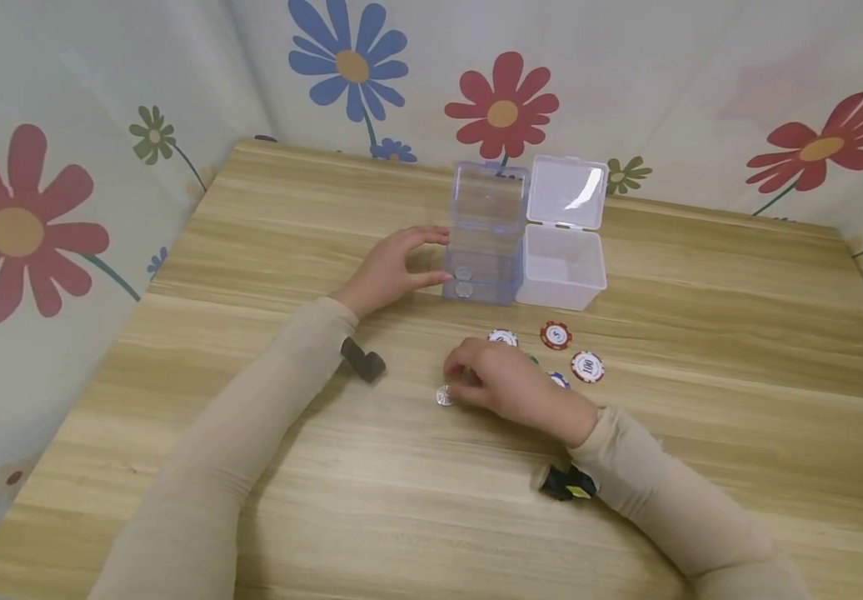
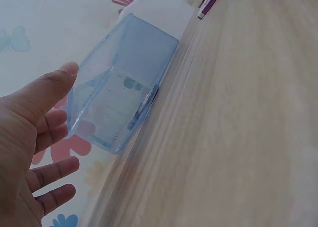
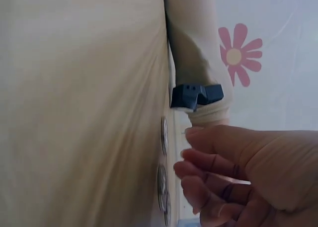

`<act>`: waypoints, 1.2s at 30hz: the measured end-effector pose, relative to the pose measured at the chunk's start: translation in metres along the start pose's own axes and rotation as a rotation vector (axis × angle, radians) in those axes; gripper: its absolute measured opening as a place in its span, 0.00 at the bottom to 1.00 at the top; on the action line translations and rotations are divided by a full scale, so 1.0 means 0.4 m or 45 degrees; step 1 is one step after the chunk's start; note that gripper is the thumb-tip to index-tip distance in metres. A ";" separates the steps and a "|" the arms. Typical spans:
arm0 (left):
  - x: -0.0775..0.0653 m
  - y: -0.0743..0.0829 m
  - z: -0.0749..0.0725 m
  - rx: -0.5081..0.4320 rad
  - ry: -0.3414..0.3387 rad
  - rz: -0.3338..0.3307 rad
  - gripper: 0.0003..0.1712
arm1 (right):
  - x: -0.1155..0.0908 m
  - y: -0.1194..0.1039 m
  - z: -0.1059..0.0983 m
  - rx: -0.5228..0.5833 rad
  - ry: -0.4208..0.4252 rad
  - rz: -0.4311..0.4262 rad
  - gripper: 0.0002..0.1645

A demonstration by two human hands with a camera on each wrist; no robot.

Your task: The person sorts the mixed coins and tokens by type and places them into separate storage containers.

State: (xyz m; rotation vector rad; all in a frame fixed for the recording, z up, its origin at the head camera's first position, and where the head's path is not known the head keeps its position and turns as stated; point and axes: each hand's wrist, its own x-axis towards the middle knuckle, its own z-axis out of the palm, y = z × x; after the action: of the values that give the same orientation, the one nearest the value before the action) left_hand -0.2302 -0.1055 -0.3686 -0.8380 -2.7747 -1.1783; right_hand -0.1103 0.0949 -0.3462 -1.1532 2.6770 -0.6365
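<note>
On the desk (image 1: 371, 500), the blue box (image 1: 495, 292) beside the white box (image 1: 562, 287) could slide if the left hand (image 1: 385, 271), spread wide at its side, nudges it. The right hand (image 1: 514, 387) — loosely curled, nothing visibly held — could fumble the coin (image 1: 444, 395) near its fingertips, thin rims resisting a pinch. Counted: two boxes, five chips (image 1: 587, 367) (one a sliver), at least three coins outside the boxes.

Your sleeved left arm (image 1: 251, 417) reaches forward, its left hand (image 1: 390, 271) held with thumb and fingers spread apart, only lightly bent. Your right arm (image 1: 686, 500) angles inward, nearer you, the right hand (image 1: 514, 385) pointing leftward, fingers loosely curved, thumb apart from them.
</note>
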 end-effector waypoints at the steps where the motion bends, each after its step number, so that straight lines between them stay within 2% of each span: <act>1: 0.000 0.000 0.001 0.000 -0.003 -0.004 0.33 | -0.001 -0.002 0.004 -0.010 -0.011 0.009 0.08; 6: 0.001 -0.001 0.004 -0.009 -0.003 -0.020 0.32 | -0.003 -0.010 0.019 -0.081 -0.051 0.067 0.12; 13: 0.002 -0.002 0.005 -0.017 -0.001 -0.020 0.33 | -0.006 -0.020 0.026 -0.160 -0.046 0.064 0.09; 25: 0.001 0.000 0.005 -0.012 0.001 -0.007 0.33 | -0.014 -0.026 0.028 -0.209 -0.048 0.021 0.11; 36: -0.002 0.002 0.003 -0.015 -0.004 -0.010 0.33 | -0.016 -0.031 0.027 -0.212 -0.065 0.053 0.10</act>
State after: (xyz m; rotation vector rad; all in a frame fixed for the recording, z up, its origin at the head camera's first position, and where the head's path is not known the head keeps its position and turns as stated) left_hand -0.2287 -0.1046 -0.3689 -0.8317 -2.7783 -1.1972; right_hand -0.0943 0.0884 -0.3503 -1.1324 2.7451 -0.3786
